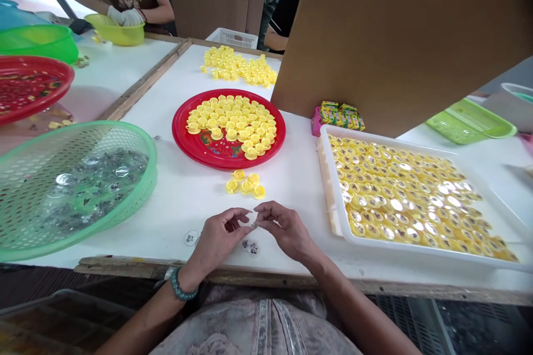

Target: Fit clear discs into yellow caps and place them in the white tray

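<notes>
Low in the middle of the frame, the person's left hand (220,236) and right hand (291,230) nearly meet, thumbs and fingers pinched together; from here I can't tell what they grasp. Clear printed discs (252,248) lie on the white table (302,177) between the wrists, another just left of the left hand. Beyond the fingertips sit a few yellow cup-shaped pieces (246,187); more crowd the red tray (183,141) at upper centre. A white tray (330,177) fills the right side.
</notes>
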Demonstrator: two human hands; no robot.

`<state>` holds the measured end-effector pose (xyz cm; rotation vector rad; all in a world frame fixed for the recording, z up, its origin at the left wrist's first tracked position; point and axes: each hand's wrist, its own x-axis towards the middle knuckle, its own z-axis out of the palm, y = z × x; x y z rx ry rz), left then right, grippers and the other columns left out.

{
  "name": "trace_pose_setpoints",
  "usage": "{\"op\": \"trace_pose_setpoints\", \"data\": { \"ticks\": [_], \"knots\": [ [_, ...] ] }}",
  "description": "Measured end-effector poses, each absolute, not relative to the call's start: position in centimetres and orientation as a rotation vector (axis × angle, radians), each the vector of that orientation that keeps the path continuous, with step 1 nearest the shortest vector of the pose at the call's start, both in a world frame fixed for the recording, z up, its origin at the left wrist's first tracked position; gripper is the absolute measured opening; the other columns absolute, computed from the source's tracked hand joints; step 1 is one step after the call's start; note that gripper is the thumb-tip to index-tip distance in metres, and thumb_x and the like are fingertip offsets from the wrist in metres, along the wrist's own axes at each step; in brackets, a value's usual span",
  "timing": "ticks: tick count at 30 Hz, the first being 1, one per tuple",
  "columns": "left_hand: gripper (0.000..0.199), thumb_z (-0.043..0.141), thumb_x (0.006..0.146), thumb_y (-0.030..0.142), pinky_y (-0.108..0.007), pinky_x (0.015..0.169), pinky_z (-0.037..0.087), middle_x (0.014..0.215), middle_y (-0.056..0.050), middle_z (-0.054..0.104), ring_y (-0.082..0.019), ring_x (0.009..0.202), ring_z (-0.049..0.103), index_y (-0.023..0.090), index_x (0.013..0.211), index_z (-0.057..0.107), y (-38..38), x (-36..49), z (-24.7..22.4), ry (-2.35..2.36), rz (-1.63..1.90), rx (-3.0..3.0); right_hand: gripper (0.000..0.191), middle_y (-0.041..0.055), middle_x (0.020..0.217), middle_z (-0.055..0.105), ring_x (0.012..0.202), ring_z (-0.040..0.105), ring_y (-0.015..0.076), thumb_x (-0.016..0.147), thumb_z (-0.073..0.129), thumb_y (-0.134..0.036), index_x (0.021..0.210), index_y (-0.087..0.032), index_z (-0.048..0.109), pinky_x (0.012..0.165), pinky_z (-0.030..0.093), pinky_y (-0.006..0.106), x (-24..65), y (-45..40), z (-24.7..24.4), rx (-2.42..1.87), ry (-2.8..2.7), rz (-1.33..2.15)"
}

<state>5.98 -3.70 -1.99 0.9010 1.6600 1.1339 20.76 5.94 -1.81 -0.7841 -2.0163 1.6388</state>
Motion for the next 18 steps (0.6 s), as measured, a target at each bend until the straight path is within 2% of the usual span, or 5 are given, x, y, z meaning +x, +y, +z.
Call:
{"op": "trace_pose_setpoints", "data": {
  "ticks": [5,9,12,16,18],
  "knots": [
    [0.033,0.063,0.07,0.021,-0.025,0.066,0.045,0.071,0.001,0.067,-0.014,0.065,0.059,0.021,0.103,0.064,-3.1,5.6,-1.7,1.672,1.109,1.025,0.024,0.0035,0.09,0.064,0.082,0.06,0.014,0.086,0.044,-0.008,0.103,-0.02,0.057,0.074,0.047,0.026,20.6,6.5,-0.4,-0.587,-2.459,1.249],
    [0.028,0.066,0.068,0.025,-0.024,0.062,0.045,0.068,-0.002,0.066,-0.013,0.062,0.057,0.014,0.094,0.066,-2.5,5.8,-2.3,1.574,1.289,0.625,0.029,0.0066,0.101,0.062,0.08,0.061,0.0152,0.084,0.055,-0.018,0.113,-0.021,0.054,0.07,0.049,0.026,20.3,5.5,-1.0,-0.759,-2.392,1.083],
    [0.024,0.07,0.065,0.024,-0.024,0.066,0.046,0.073,-0.004,0.068,-0.013,0.066,0.06,0.012,0.086,0.065,-2.4,6.5,-2.6,1.456,1.419,0.39,0.037,0.0052,0.095,0.062,0.075,0.06,0.0153,0.077,0.066,-0.022,0.112,-0.021,0.057,0.063,0.049,0.025,19.8,4.6,-1.9,-0.861,-2.367,1.033],
    [0.025,0.068,0.069,0.027,-0.028,0.077,0.047,0.08,-0.005,0.069,-0.016,0.077,0.063,0.014,0.088,0.06,-2.3,7.0,-2.6,1.384,1.475,0.416,0.027,0.0013,0.081,0.061,0.066,0.056,0.0122,0.076,0.064,-0.015,0.103,-0.021,0.062,0.059,0.047,0.022,19.1,4.4,-2.5,-0.937,-2.284,0.998],
    [0.027,0.064,0.073,0.034,-0.03,0.076,0.048,0.082,-0.005,0.069,-0.017,0.076,0.063,0.016,0.092,0.058,-2.1,6.4,-2.5,1.527,1.4,0.576,0.023,0.0002,0.078,0.061,0.064,0.055,0.0113,0.075,0.065,-0.016,0.097,-0.021,0.063,0.058,0.046,0.021,19.1,4.7,-2.5,-0.954,-2.269,0.992]
  ]
}}
